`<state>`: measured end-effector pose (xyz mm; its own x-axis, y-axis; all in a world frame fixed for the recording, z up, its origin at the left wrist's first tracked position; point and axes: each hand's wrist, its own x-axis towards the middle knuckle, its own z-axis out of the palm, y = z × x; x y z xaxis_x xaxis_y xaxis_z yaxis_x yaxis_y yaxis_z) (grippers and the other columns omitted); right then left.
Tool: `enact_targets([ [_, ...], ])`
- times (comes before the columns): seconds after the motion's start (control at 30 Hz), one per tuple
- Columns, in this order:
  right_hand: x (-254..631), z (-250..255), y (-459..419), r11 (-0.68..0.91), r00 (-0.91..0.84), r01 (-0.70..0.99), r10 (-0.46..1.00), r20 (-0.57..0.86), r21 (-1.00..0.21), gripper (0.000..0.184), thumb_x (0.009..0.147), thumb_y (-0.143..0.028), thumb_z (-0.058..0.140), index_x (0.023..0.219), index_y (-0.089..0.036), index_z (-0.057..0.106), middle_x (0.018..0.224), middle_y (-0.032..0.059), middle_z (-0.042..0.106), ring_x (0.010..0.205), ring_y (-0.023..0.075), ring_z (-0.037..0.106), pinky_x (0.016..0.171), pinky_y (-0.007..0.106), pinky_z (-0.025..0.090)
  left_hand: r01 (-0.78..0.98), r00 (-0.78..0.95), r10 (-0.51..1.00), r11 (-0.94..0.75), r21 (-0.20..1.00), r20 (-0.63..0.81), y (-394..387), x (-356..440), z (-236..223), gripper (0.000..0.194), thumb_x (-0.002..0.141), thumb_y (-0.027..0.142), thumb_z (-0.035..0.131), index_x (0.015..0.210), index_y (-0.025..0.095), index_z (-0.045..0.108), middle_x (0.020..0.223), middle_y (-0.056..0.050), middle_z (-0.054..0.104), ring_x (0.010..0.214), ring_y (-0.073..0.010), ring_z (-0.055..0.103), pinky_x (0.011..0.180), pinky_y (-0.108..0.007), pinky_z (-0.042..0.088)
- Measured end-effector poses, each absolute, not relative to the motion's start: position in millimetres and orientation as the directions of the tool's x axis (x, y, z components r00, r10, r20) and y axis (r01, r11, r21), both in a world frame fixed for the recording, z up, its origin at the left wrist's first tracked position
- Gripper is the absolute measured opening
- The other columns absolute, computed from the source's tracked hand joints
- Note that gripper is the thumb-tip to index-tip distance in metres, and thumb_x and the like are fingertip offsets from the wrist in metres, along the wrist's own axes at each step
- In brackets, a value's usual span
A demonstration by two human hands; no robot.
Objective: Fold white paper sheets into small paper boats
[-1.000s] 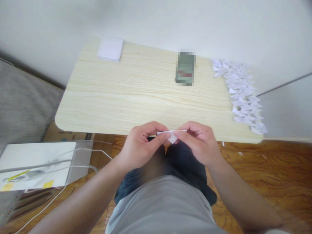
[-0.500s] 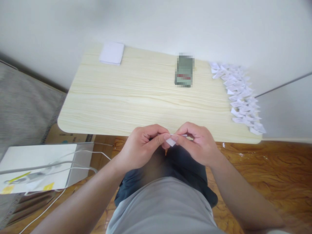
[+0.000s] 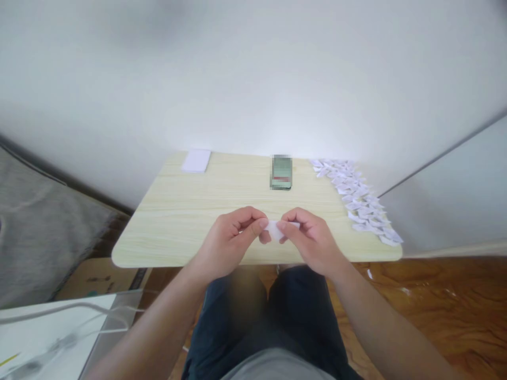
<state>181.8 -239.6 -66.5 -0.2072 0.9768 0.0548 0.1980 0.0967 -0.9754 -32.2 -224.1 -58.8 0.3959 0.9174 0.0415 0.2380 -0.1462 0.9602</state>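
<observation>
A small folded piece of white paper (image 3: 273, 230) is pinched between my two hands, above the near edge of the table. My left hand (image 3: 233, 237) grips its left side between thumb and fingers. On the other side, my right hand (image 3: 307, 237) pinches it with the thumb on top. Fingers cover both ends of the paper, so its full shape is hidden. Many folded white paper pieces (image 3: 356, 203) lie in overlapping rows along the table's right side. At the back left is a stack of white paper sheets (image 3: 196, 161).
A pixelated phone-like object (image 3: 281, 172) lies at the back of the pale wooden table (image 3: 166, 221), which stands against a white wall. To the lower left are a white surface with cables (image 3: 59, 322) and a cardboard box (image 3: 99, 277). Paper scraps lie on the wooden floor (image 3: 428, 316).
The view has tilted up, so the table sits lower in the picture. My hands have moved slightly apart, now over the tabletop, and more of the held paper shows.
</observation>
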Motion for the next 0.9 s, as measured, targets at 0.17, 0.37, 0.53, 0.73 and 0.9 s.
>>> enact_targets([
  [0.17, 185, -35, -211, 0.268, -0.204, 0.261, 0.954, 0.218, -0.927, 0.027, 0.097, -0.045, 0.067, 0.085, -0.022, 0.071, 0.079, 0.0013, 0.072, 0.075, 0.0171, 0.065, 0.068, 0.030, 0.048, 0.285, 0.439, 0.891, -0.264, 0.922, 0.120, -191, -26, -17, 0.031, 0.103, 0.043, 0.055, 0.090, 0.019, 0.069, 0.080, -0.002, 0.071, 0.076, -0.0164, 0.063, 0.073, -0.030, 0.045],
  [0.37, 182, -9, -159, 0.348, -0.119, 0.043, 0.933, 0.341, -0.937, 0.027, 0.094, -0.043, 0.072, 0.081, -0.020, 0.070, 0.072, 0.0009, 0.072, 0.068, 0.0156, 0.065, 0.066, 0.028, 0.050, 0.134, 0.383, 0.883, -0.342, 0.930, 0.270, -143, -13, 15, 0.024, 0.097, 0.042, 0.066, 0.095, 0.018, 0.067, 0.074, -0.001, 0.065, 0.072, -0.0147, 0.059, 0.068, -0.028, 0.045],
  [0.53, 182, 9, -133, 0.355, -0.149, 0.044, 0.927, 0.346, -0.934, 0.030, 0.094, -0.048, 0.071, 0.086, -0.019, 0.075, 0.081, 0.0051, 0.079, 0.074, 0.0174, 0.071, 0.067, 0.028, 0.054, 0.056, 0.301, 0.888, -0.381, 0.923, 0.348, -112, -17, 29, 0.022, 0.095, 0.039, 0.069, 0.092, 0.017, 0.068, 0.072, -0.002, 0.068, 0.069, -0.0143, 0.060, 0.067, -0.028, 0.047],
  [0.73, 183, 17, -110, 0.420, -0.118, 0.130, 0.906, 0.406, -0.898, 0.032, 0.095, -0.049, 0.069, 0.083, -0.021, 0.078, 0.081, 0.0043, 0.080, 0.073, 0.0177, 0.072, 0.063, 0.027, 0.054, -0.022, 0.179, 0.885, -0.433, 0.901, 0.430, -86, -17, 31, 0.018, 0.093, 0.035, 0.071, 0.088, 0.018, 0.071, 0.063, -0.001, 0.067, 0.062, -0.0150, 0.058, 0.063, -0.029, 0.046],
  [0.9, 183, 14, -83, 0.430, -0.130, 0.094, 0.900, 0.417, -0.898, 0.028, 0.097, -0.047, 0.068, 0.090, -0.021, 0.079, 0.085, 0.0051, 0.080, 0.082, 0.0201, 0.074, 0.072, 0.031, 0.057, 0.017, 0.158, 0.877, -0.461, 0.887, 0.453, -65, -14, 22, 0.017, 0.095, 0.034, 0.068, 0.088, 0.019, 0.070, 0.064, 0.000, 0.064, 0.064, -0.0142, 0.057, 0.064, -0.028, 0.045],
])
